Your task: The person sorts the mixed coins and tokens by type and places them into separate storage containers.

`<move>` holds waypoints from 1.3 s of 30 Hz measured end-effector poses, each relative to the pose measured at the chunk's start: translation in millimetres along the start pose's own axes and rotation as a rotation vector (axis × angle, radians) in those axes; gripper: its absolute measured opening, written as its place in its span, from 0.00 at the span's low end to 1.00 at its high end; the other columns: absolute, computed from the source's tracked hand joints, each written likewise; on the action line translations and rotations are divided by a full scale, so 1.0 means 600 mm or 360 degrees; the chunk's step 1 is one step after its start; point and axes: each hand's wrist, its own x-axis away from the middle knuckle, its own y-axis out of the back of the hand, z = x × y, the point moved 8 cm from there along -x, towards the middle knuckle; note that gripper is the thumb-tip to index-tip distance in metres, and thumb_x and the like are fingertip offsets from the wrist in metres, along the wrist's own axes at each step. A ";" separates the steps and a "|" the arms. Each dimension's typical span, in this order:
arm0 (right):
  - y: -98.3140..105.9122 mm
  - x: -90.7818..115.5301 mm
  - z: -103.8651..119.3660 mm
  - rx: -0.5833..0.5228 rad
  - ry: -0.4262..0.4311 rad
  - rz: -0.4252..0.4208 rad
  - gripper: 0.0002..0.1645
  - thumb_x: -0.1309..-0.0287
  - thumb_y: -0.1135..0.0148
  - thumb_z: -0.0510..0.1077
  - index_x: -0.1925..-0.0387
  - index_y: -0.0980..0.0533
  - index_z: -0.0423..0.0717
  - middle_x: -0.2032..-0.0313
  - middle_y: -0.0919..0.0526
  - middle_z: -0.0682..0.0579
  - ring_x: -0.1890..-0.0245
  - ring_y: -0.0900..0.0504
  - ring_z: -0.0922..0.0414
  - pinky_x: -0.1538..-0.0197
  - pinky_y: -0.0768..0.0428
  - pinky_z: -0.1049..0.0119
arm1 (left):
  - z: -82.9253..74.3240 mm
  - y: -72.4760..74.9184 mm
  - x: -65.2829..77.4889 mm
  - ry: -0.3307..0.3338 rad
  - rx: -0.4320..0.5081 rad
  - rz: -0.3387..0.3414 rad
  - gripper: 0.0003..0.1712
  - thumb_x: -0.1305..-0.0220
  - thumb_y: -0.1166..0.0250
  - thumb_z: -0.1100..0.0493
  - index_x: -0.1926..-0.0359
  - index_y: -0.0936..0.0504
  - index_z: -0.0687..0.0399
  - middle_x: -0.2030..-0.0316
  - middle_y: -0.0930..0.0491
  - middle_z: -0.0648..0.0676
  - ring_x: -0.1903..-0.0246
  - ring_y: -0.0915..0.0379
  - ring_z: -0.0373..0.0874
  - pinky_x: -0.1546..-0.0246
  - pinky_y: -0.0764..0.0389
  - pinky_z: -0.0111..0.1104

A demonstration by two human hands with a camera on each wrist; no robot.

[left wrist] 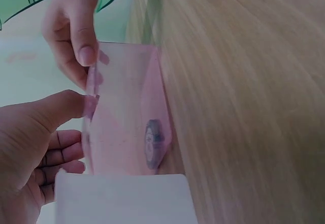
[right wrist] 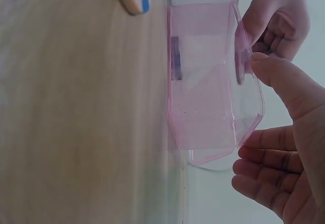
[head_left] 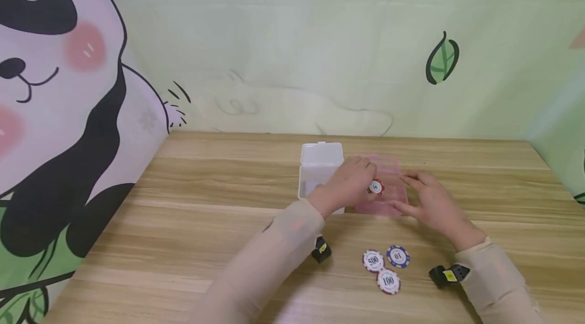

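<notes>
A red-and-white poker chip marked 5 (head_left: 376, 187) is pinched in my left hand (head_left: 348, 182), at the top of a see-through pink box (head_left: 395, 194). My right hand (head_left: 434, 204) holds the box at its right end, thumb at the near corner and fingers at the far one. Through the pink wall another chip (left wrist: 153, 144) shows on the box floor in the left wrist view; the right wrist view shows this lower chip (right wrist: 176, 58) edge-on. A white box (head_left: 322, 154) with its lid raised stands left of the pink one, partly hidden by my left hand.
Nearer the front of the wooden table (head_left: 205, 176) lie three chips: a 500 chip (head_left: 373, 261), a blue 10 chip (head_left: 398, 256) and a 100 chip (head_left: 388, 282). Black wrist devices sit under both sleeves. Behind the table rises a wall with a panda print (head_left: 141, 105).
</notes>
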 end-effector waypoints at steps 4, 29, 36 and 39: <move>0.003 0.000 0.004 0.0005 0.0008 -0.0001 0.38 0.50 0.28 0.51 0.45 0.27 0.28 0.47 0.24 0.31 0.48 0.24 0.36 0.44 0.24 0.42 | -0.002 0.000 -0.004 -0.0006 -0.0003 -0.0024 0.21 0.41 0.36 0.39 0.61 0.23 0.50 0.61 0.23 0.45 0.54 0.28 0.40 0.46 0.29 0.31; 0.000 -0.001 0.004 0.0045 -0.0023 0.0075 0.40 0.48 0.30 0.53 0.43 0.28 0.28 0.45 0.25 0.30 0.46 0.25 0.34 0.44 0.25 0.41 | 0.002 -0.013 -0.010 0.0042 0.0075 0.0118 0.23 0.40 0.36 0.38 0.53 0.23 0.48 0.54 0.23 0.45 0.47 0.29 0.40 0.42 0.33 0.33; 0.001 0.000 0.002 -0.0004 -0.0053 0.0080 0.41 0.48 0.30 0.54 0.42 0.30 0.29 0.46 0.25 0.31 0.47 0.25 0.35 0.44 0.25 0.40 | 0.004 -0.007 -0.005 0.0052 0.0093 0.0084 0.24 0.40 0.36 0.39 0.50 0.23 0.48 0.52 0.22 0.46 0.45 0.30 0.41 0.40 0.33 0.33; 0.002 0.001 -0.001 -0.0031 -0.0079 0.0081 0.41 0.48 0.30 0.54 0.42 0.31 0.30 0.46 0.25 0.31 0.47 0.25 0.35 0.44 0.25 0.40 | 0.004 -0.003 0.000 0.0058 0.0107 0.0068 0.25 0.40 0.36 0.39 0.49 0.23 0.48 0.51 0.23 0.46 0.44 0.30 0.42 0.39 0.34 0.33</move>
